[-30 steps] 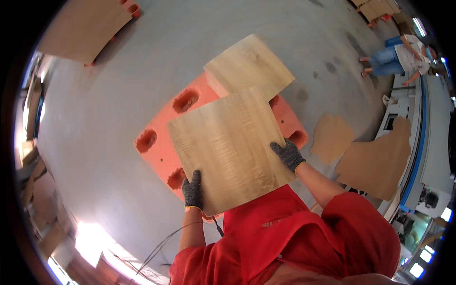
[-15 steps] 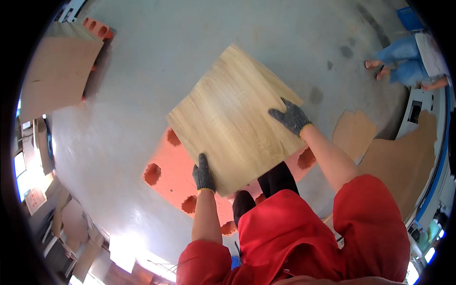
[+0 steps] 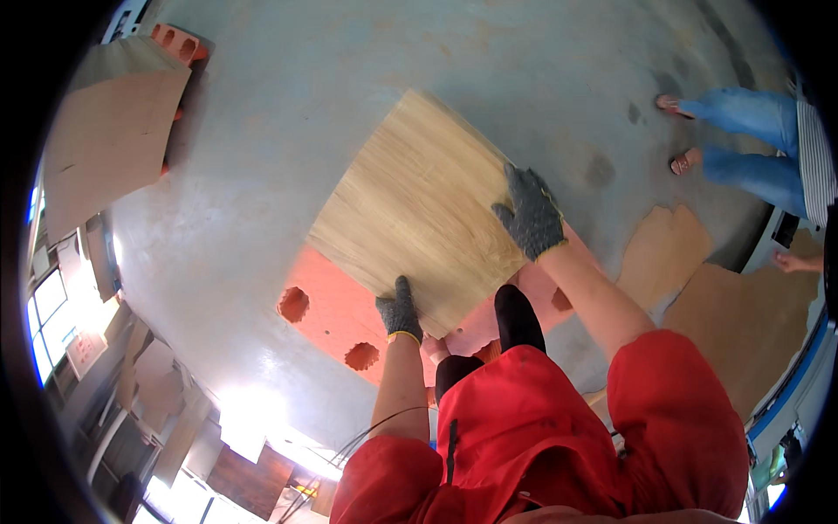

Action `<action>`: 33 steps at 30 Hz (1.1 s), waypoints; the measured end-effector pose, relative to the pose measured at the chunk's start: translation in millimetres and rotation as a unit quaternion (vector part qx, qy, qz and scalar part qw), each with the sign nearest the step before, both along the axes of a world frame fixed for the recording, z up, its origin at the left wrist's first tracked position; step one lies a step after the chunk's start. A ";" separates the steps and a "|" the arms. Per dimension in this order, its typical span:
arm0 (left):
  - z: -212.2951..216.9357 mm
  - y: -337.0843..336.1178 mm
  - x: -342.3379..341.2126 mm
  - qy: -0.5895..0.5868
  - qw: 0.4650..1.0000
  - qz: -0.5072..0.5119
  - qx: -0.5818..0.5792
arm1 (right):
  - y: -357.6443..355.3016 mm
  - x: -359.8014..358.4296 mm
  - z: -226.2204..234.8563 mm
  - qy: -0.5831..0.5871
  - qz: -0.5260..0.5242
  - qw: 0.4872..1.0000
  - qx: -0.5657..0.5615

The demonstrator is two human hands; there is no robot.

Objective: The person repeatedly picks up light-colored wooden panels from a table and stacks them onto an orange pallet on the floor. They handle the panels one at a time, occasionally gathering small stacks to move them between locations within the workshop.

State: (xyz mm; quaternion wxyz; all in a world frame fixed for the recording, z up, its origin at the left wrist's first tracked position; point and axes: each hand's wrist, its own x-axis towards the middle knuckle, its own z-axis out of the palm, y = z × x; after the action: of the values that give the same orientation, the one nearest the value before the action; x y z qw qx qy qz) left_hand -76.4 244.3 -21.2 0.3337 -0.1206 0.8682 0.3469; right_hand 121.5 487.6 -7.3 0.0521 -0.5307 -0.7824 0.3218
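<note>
- The wooden board [image 3: 419, 210] has come up off the orange pallet [image 3: 336, 314] since a second ago; back then it lay low over a second board on that pallet, and now it is lifted clear and swung out over the grey floor [image 3: 279, 105].
- That second board no longer shows; the lifted sheet covers the spot, so I cannot tell whether it is still there.
- This suggests the sheet is now being carried rather than sorted on the stack.
- The left hand [image 3: 399, 310], in a dark knitted glove, pinches the near edge of the board, fingers curled up over it.
- The right hand [image 3: 529, 214], gloved the same way, lies spread on the board's right edge and clamps it from the side.
- The board is a thin, square sheet with a pale oak grain running along it, tilted, one corner pointing away.
- Another board [image 3: 109, 140] rests on a second pallet at the upper left, well apart.
- Brown offcuts [image 3: 742, 314] lie on the floor at the right, near another person's legs [image 3: 742, 140].
</note>
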 end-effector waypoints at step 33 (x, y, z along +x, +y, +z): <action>31.8 220.5 -47.6 0.259 0.794 -0.549 0.030 | -31.6 -3.0 -23.8 -0.127 -0.180 0.975 0.026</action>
State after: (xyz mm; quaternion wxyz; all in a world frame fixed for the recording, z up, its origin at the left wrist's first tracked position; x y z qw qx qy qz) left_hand -124.0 464.8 10.6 0.2343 0.4810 0.8315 0.1498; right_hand 118.5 456.1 -31.1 0.0232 -0.6981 -0.6822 0.2160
